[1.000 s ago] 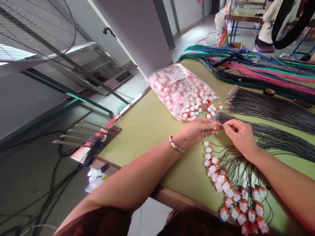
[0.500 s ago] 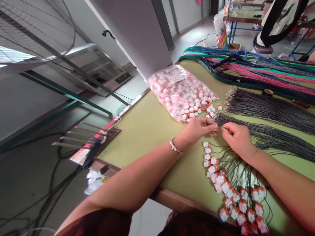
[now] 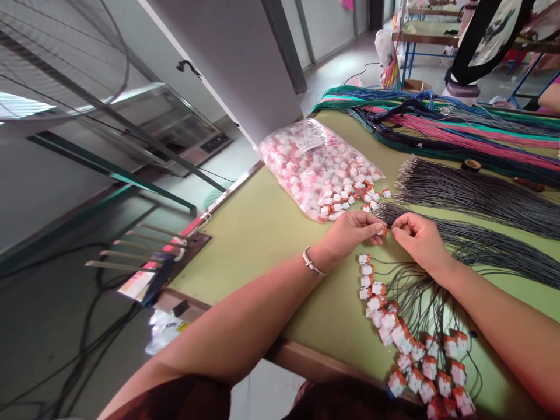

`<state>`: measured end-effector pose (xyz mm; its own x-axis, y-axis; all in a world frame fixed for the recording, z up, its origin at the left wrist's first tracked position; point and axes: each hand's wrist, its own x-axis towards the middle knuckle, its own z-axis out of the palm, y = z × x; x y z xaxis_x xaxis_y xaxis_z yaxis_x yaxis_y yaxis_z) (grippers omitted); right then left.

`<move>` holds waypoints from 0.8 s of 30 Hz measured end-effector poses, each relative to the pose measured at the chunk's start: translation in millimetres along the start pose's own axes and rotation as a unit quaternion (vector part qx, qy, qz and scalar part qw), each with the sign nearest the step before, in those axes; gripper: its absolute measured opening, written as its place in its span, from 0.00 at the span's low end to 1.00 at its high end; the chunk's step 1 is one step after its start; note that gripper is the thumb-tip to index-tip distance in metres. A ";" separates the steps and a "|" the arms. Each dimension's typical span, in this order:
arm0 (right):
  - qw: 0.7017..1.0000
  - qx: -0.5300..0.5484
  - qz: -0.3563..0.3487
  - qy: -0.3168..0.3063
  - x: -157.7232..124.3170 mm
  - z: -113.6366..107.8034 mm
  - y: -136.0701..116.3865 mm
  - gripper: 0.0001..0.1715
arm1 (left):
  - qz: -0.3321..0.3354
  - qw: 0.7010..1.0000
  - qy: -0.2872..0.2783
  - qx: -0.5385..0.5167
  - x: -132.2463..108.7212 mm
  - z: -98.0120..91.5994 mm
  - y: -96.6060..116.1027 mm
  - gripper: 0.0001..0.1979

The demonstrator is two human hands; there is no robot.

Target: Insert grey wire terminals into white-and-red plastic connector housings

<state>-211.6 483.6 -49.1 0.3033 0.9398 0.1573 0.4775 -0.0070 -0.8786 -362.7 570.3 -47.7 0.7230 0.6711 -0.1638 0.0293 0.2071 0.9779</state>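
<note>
Between the thumb and fingers of my left hand (image 3: 361, 226) is a small orange-and-white connector (image 3: 382, 231). My right hand (image 3: 415, 234) pinches a thin wire close to that connector; the wire itself is mostly hidden by the fingertips. The two hands nearly meet above the table. Below them lie several white-and-orange connectors (image 3: 389, 321) with dark wires attached, in a curved row and a loose cluster. A bundle of loose black wires (image 3: 476, 236) runs under and behind my right hand. Loose connectors (image 3: 345, 198) lie at the mouth of a clear plastic bag (image 3: 306, 157) full of them.
Another black wire bundle (image 3: 481, 189) lies further back, with a roll of tape (image 3: 471, 165) on it. Behind it stretch long blue, green and pink cables (image 3: 437, 125). A rack with metal prongs (image 3: 175, 254) is fixed at the table's left edge. A person's arm shows at far right.
My right hand has come slightly closer to the connector in my left hand, and more of the connector shows. The whole view has shifted a little.
</note>
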 end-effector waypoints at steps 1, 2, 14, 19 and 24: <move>1.000 -0.004 -0.008 0.012 -0.5 -0.3 0.0 0.07 | -0.007 1.000 -0.001 -0.003 0.1 -0.5 -0.4 0.13; 0.999 -0.016 -0.021 0.018 -1.1 -0.6 0.2 0.06 | -0.015 1.000 -0.002 -0.007 0.2 -0.9 -0.8 0.13; 0.971 -0.226 -0.078 -0.001 -2.4 -0.2 2.5 0.06 | -0.019 1.000 0.010 0.000 -0.9 1.3 -0.1 0.08; 0.978 -0.197 -0.073 -0.007 -2.3 2.7 6.0 0.04 | -0.053 0.998 0.022 -0.001 -1.4 2.5 0.6 0.09; 0.992 -0.120 -0.039 -0.015 -3.4 8.1 5.2 0.04 | -0.037 0.999 0.007 -0.025 0.0 3.3 -5.0 0.11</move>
<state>-216.8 483.1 -57.9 0.2355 0.9502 0.2042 0.6816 -0.0117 -0.7316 -360.6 566.8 -52.2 0.7100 0.6632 -0.2368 0.0476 0.2903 0.9557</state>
